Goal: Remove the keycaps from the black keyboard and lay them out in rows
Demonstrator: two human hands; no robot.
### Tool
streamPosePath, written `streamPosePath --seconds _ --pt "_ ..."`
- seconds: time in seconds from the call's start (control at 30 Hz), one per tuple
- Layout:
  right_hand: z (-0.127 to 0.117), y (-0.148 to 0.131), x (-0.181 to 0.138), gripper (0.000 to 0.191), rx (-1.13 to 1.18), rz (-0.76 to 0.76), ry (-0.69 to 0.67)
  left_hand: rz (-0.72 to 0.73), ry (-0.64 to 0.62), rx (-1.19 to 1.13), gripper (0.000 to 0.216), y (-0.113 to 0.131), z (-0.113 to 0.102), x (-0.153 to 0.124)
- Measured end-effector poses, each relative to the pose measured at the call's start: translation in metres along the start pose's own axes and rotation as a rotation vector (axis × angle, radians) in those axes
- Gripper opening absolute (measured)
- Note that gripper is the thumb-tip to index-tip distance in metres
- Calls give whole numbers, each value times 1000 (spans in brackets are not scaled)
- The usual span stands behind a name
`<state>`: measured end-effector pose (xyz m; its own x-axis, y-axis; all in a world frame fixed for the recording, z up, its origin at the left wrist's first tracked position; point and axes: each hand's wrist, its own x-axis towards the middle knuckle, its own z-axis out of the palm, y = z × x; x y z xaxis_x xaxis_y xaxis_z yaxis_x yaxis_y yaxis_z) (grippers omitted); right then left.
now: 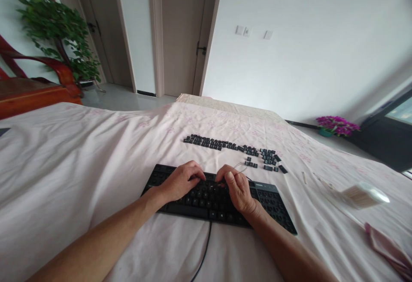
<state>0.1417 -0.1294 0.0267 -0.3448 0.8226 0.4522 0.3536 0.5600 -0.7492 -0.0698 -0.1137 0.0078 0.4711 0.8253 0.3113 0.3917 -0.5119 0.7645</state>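
A black keyboard (199, 204) lies on the pink-white sheet, with some key sockets bare of caps. Over its upper middle my left hand (185, 179) is closed, fingers bent and thumb close to the index finger; whatever its fingertips hold is hidden. Beside it, my right hand (236, 187) is closed around a thin wire keycap puller (240, 166), whose wire loops stick out past the fingers. Its other end is hidden by the hand, low over the keys. Several loose black keycaps (209, 143) lie in rows beyond the keyboard.
A clear tub of cotton swabs (365, 195) lies at the right, near a single swab (304, 177) and a pink cloth (388, 247). The keyboard's cable (206, 247) runs toward me. Past the bed are a wooden chair (41, 91), a plant (61, 28) and doors.
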Motion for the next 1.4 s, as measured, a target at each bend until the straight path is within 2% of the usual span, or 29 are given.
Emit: streamPosePath --seconds 0.17,0.43,0.6,0.83,1.1,1.27,1.4 --pt "4 5 -2 37 47 -95 -43 17 -1 -4 27 -2 0 0" --pt "7 1 2 39 -21 -194 -132 36 -7 8 29 -3 0 -1" --pt "8 -2 5 39 -125 -204 -177 51 -13 27 29 -2 -1 -1" --pt "13 -5 9 39 -274 -313 -241 76 -17 64 25 -2 0 -1" --pt "14 7 8 34 -174 -222 -179 65 -3 66 26 -3 2 -2" --pt "14 5 7 34 -221 -256 -226 69 -11 63 24 -1 2 -1" --pt "13 6 6 35 -188 -239 -198 66 -21 77 23 0 3 -2"
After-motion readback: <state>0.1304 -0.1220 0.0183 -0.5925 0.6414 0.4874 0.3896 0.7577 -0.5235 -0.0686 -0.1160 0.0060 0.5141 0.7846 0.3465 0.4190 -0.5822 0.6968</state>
